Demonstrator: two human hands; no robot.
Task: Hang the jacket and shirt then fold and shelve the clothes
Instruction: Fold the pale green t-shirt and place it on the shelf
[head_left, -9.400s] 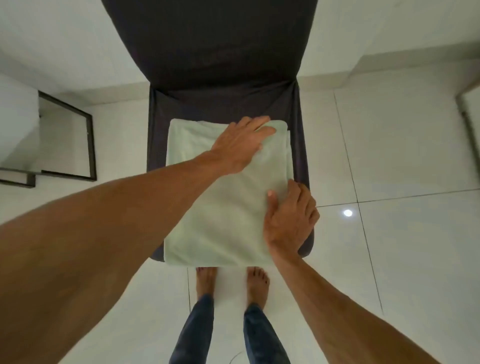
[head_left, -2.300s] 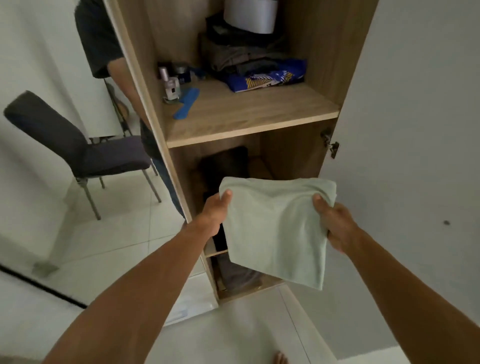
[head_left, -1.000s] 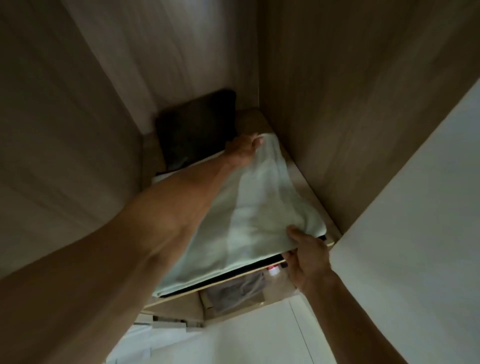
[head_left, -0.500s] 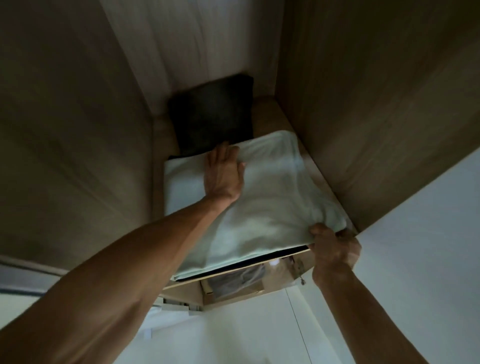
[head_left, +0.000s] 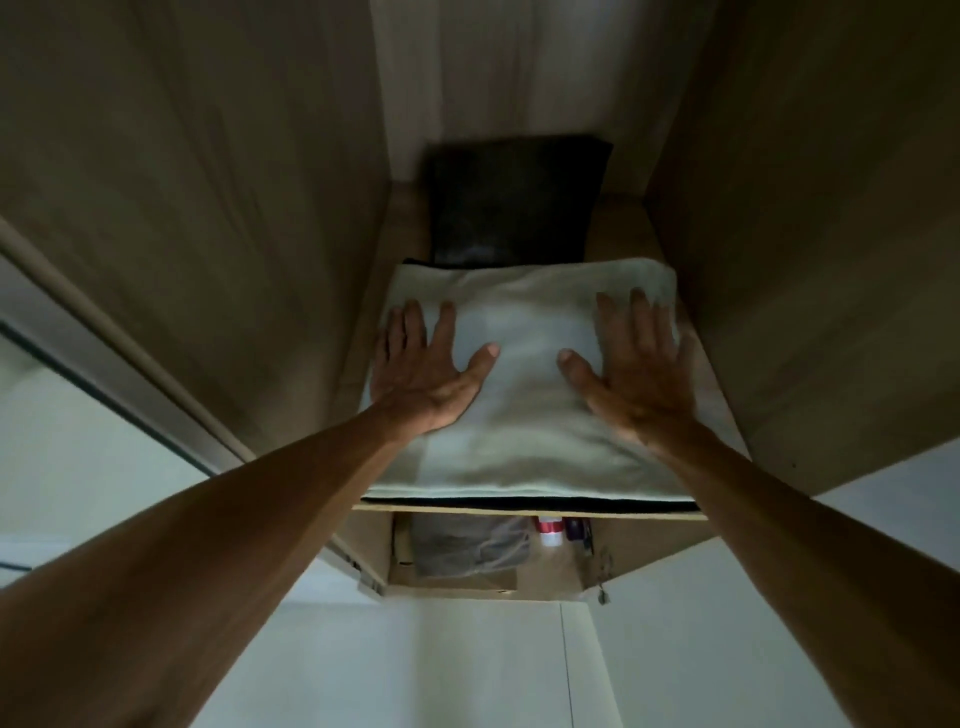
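A folded pale green garment (head_left: 524, 415) lies flat on a wooden wardrobe shelf (head_left: 519, 513), on top of a thin dark folded garment whose edge (head_left: 519, 503) shows along the front. My left hand (head_left: 423, 371) presses flat on the garment's left side with fingers spread. On its right side my right hand (head_left: 631, 374) lies flat in the same way. Neither hand grips anything.
A dark folded item (head_left: 514, 200) stands at the back of the shelf. Wooden side walls (head_left: 208, 208) close in the compartment on both sides. Below the shelf sit grey folded clothes (head_left: 467, 545) and small bottles (head_left: 551, 530). White floor (head_left: 441, 665) lies beneath.
The pale green garment went from the chair to the wardrobe shelf. In the last half second my right hand let go of its front corner and laid flat on top; the left hand slid left.
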